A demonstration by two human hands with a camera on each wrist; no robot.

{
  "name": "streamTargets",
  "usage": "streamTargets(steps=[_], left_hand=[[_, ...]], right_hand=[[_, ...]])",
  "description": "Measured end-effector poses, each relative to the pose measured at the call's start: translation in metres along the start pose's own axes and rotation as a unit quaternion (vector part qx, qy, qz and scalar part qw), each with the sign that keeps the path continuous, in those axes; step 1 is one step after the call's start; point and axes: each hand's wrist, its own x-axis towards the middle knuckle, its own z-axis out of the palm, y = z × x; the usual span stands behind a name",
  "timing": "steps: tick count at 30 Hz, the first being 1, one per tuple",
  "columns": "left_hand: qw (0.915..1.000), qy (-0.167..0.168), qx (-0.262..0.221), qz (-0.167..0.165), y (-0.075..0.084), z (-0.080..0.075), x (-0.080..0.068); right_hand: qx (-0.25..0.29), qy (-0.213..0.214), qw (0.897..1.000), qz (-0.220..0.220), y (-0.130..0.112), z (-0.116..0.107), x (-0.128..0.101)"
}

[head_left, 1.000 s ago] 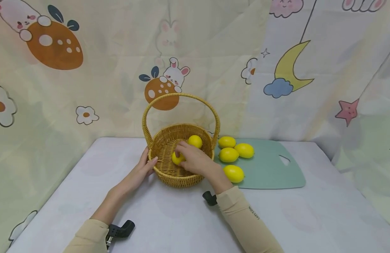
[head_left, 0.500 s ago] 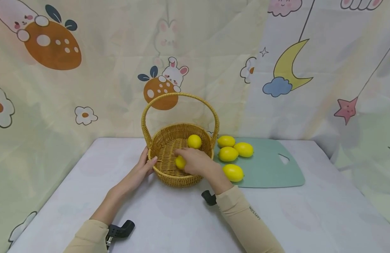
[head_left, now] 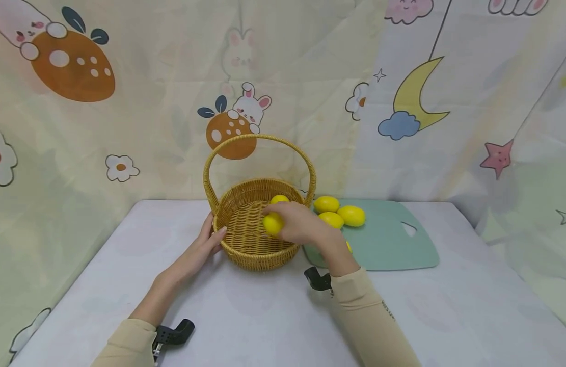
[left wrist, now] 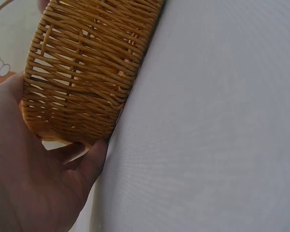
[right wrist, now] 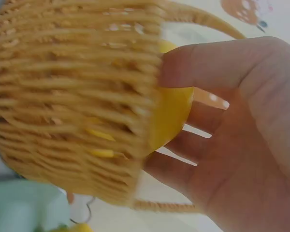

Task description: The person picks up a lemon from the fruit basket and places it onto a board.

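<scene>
A round wicker basket (head_left: pixel 255 262) with a tall hoop handle stands on the table. My left hand (head_left: pixel 195 256) holds it at the left side, thumb at the rim and fingers against the outer wall, as the left wrist view (left wrist: pixel 38 174) of that hand also shows. Over the basket's right half, my right hand (head_left: pixel 303 223) grips a yellow lemon (head_left: pixel 273 225) between thumb and fingers. In the right wrist view this lemon (right wrist: pixel 171 118) shows beside the rim, partly hidden by the weave. Behind the hand, a second lemon (head_left: pixel 279 198) lies inside the basket, partly covered.
Right of the basket lies a pale green cutting board (head_left: pixel 393 250) with a cut-out grip. Several lemons (head_left: pixel 353 216) rest on its left part, one mostly hidden by my right forearm. A patterned cloth (head_left: pixel 172 102) hangs behind the white table (head_left: pixel 246 316).
My right hand has raised the lemon from the basket's floor and moved it up and right. My left hand stays at the basket. The view has shifted slightly.
</scene>
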Motion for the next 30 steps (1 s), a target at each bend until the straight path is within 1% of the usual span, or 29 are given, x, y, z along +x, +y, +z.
streamTargets(steps=[7,13,16,19,22,28,30], left_hand=[[1.0,-0.002,0.002,0.009,-0.001,0.0,0.002],[1.0,0.003,-0.004,0.002,-0.002,-0.002,0.002],[1.0,0.002,-0.007,0.003,-0.003,-0.002,0.002],[1.0,0.0,-0.006,0.004,-0.004,-0.002,0.002],[1.0,0.0,-0.007,0.003,-0.004,-0.001,0.003],[1.0,-0.001,-0.005,0.004,-0.002,-0.001,0.003],[1.0,-0.001,-0.007,0.004,-0.002,-0.001,0.002]], right_hand=[[0.05,0.012,0.999,0.018,0.008,-0.021,-0.015],[0.062,0.028,0.997,0.041,0.02,-0.033,-0.027],[0.082,0.029,0.995,0.05,0.023,-0.038,-0.033],[0.097,0.027,0.994,0.05,0.024,-0.043,-0.04],[0.091,0.03,0.994,0.05,0.025,-0.049,-0.046],[0.028,0.048,0.997,0.051,0.034,-0.058,-0.057],[0.024,0.046,0.997,0.062,0.038,-0.06,-0.061]])
